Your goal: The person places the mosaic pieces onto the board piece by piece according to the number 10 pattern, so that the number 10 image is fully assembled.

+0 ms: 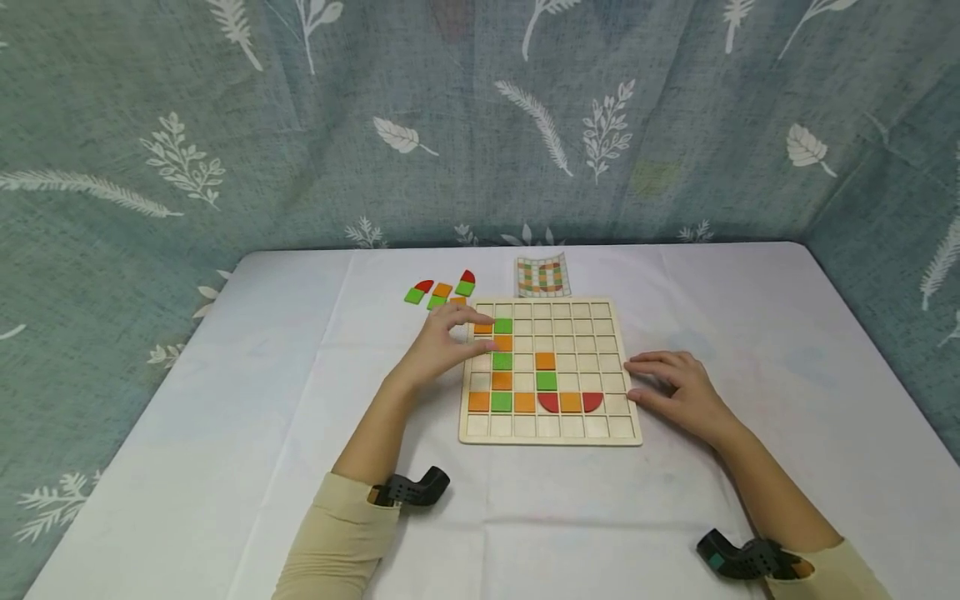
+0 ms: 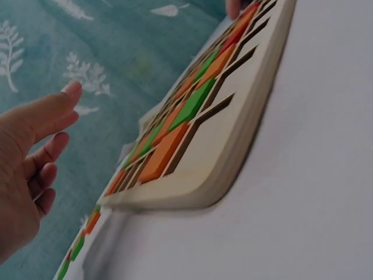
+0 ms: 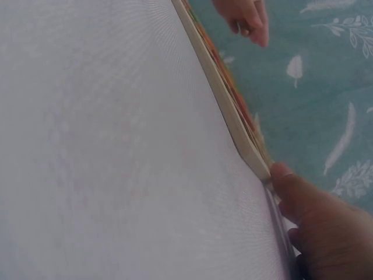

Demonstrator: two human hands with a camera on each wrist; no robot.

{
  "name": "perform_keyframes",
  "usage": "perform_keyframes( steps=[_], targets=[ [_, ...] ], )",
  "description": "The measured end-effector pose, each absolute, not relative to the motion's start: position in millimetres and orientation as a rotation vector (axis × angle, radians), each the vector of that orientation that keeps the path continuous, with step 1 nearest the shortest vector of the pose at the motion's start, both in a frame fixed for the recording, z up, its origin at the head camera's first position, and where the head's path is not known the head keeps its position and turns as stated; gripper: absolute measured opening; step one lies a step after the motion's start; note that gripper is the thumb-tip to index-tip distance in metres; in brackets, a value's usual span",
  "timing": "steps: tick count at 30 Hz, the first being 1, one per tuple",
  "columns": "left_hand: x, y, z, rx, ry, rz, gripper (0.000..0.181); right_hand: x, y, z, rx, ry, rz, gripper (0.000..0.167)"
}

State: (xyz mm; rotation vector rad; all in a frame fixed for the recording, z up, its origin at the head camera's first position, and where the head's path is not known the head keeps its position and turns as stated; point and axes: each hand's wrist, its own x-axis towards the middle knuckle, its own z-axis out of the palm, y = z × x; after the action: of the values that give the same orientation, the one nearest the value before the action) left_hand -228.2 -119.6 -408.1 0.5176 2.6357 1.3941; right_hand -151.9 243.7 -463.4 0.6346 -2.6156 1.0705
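A wooden grid board (image 1: 551, 430) lies on the white table, with orange, green and red tiles in some of its cells. Over the board's upper left part is my left hand (image 1: 441, 340), thumb and fingers apart, near an orange tile (image 1: 483, 329) and a green tile (image 1: 503, 326). The left wrist view shows nothing between those fingers. At the board's right edge, my right hand (image 1: 686, 396) rests with loosely bent fingers. Its thumb (image 3: 285, 178) touches the board's side in the right wrist view; the other fingers are partly hidden there.
Behind the board's upper left corner lie several loose tiles, among them a green square (image 1: 414, 296) and a red quarter-round (image 1: 468, 277). A patterned card (image 1: 542, 277) lies behind the board. Leaf-printed cloth (image 1: 480, 125) hangs beyond the table's far edge.
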Motion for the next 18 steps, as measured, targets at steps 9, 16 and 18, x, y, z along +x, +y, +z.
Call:
perform_keyframes(
  steps=[9, 16, 18],
  targets=[
    [-251, -168, -413, 0.314, 2.748, 1.41, 0.04, -150, 242, -464, 0.627, -2.631, 1.099, 0.036],
    [-268, -198, -422, 0.184, 2.813, 1.374, 0.04, -151, 242, -464, 0.628, -2.624, 1.082, 0.037],
    [-272, -203, -425, 0.146, 2.827, 1.399, 0.039, -151, 242, -463, 0.631, -2.62, 1.082, 0.037]
  ],
)
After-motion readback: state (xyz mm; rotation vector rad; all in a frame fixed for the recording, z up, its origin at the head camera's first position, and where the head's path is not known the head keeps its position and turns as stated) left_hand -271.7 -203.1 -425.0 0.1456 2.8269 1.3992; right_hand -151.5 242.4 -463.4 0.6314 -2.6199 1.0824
